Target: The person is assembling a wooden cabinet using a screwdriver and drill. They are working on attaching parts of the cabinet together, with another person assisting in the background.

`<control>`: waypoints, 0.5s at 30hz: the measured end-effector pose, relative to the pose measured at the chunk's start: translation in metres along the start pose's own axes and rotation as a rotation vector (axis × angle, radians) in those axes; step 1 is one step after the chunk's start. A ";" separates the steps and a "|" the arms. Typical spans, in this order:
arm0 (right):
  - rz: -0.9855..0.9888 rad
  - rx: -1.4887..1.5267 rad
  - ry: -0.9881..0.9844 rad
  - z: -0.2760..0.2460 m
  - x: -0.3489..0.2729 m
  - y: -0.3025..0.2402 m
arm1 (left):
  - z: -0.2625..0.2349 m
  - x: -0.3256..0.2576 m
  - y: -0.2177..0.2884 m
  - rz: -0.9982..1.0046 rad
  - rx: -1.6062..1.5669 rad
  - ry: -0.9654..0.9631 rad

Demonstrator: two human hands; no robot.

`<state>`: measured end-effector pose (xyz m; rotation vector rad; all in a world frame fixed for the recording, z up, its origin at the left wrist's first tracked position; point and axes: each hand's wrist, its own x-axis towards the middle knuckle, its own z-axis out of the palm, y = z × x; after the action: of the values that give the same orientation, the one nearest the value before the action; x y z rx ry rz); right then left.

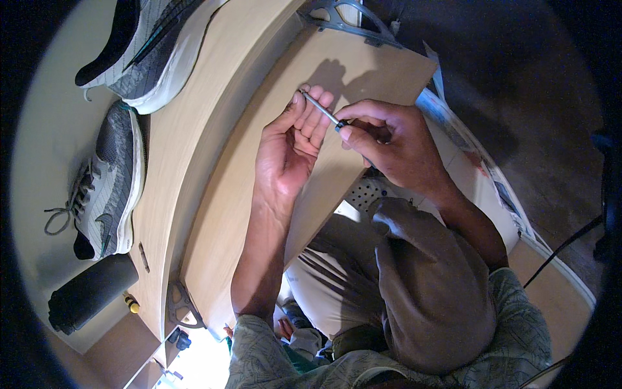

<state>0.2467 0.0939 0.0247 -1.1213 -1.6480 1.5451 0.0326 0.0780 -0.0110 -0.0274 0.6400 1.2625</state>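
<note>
My right hand (389, 139) is closed around the dark handle of a screwdriver (322, 108), whose thin metal shaft points up and left. My left hand (288, 146) is turned palm up, with its other fingers loosely curled. Its thumb and forefinger pinch together at the screwdriver's tip; whatever small thing is between them is too small to make out. Beneath both hands lies a long light-wood panel (227, 188), with a shadow of the hands on it. Dark curved brackets sit at its far end (353, 23) and its near end (181, 305).
Two grey shoes with white soles, one upper (159, 58) and one lower (110, 181), stand on the wooden surface at left. Near them are a black roll (91, 295), a small slim dark piece (144, 257) and a yellow-and-black item (131, 303). Brown cloth (434, 285) covers my lap.
</note>
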 end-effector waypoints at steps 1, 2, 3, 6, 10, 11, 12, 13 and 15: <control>-0.001 -0.004 0.003 0.000 0.000 0.001 | -0.001 0.001 -0.002 0.004 -0.002 0.005; 0.008 0.031 0.019 0.000 0.001 0.002 | -0.001 0.002 -0.003 0.008 -0.009 -0.011; 0.014 0.065 0.035 0.000 0.001 0.003 | -0.001 0.003 -0.004 0.017 0.022 0.015; 0.108 0.119 0.030 0.002 0.004 0.004 | 0.000 0.008 -0.001 0.018 0.108 0.019; 0.177 0.181 0.036 0.011 0.022 0.007 | -0.002 0.032 0.025 -0.024 0.299 0.001; 0.173 0.292 -0.068 0.010 0.030 0.009 | -0.004 0.040 0.033 -0.023 0.344 -0.060; 0.111 0.320 -0.055 0.015 0.041 0.012 | -0.004 0.052 0.044 -0.045 0.410 0.000; 0.051 0.351 -0.044 0.023 0.052 0.015 | -0.003 0.067 0.056 -0.067 0.453 -0.010; 0.053 0.286 -0.071 0.025 0.078 0.024 | -0.002 0.095 0.061 0.004 0.568 -0.008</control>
<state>0.1929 0.1504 -0.0111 -0.9735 -1.3952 1.8059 -0.0083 0.1801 -0.0369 0.4480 0.9718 1.0467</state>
